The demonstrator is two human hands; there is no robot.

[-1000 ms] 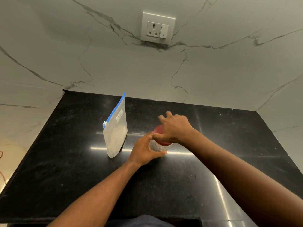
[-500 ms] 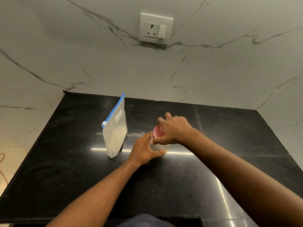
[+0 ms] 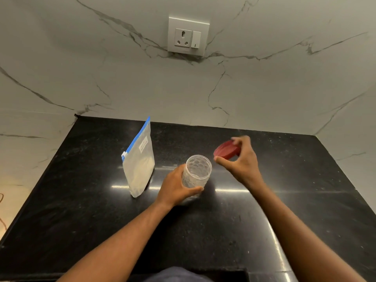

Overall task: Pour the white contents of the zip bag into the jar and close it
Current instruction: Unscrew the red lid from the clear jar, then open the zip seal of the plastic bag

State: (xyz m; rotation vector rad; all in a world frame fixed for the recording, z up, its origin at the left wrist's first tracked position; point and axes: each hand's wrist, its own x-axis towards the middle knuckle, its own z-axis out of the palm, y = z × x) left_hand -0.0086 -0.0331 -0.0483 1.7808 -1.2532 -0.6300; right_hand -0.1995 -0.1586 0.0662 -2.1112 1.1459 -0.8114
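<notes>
A clear dimpled plastic jar (image 3: 197, 169) stands open and empty on the black counter (image 3: 284, 200). My left hand (image 3: 177, 188) is wrapped around its lower left side. My right hand (image 3: 242, 159) holds the red lid (image 3: 226, 150), tilted, in the air a little to the right of the jar's mouth. A zip bag (image 3: 140, 161) with a blue slider strip and white powder inside stands upright just left of the jar, zipped shut and touched by neither hand.
Marble walls enclose the counter at the back and on both sides. A wall socket with a switch (image 3: 188, 36) sits high on the back wall. The counter's front edge (image 3: 142, 271) runs just below my forearms.
My right hand has taken the red lid off the jar and carried it to the right. The left hand has kept its hold on the jar. The bag has not moved.
</notes>
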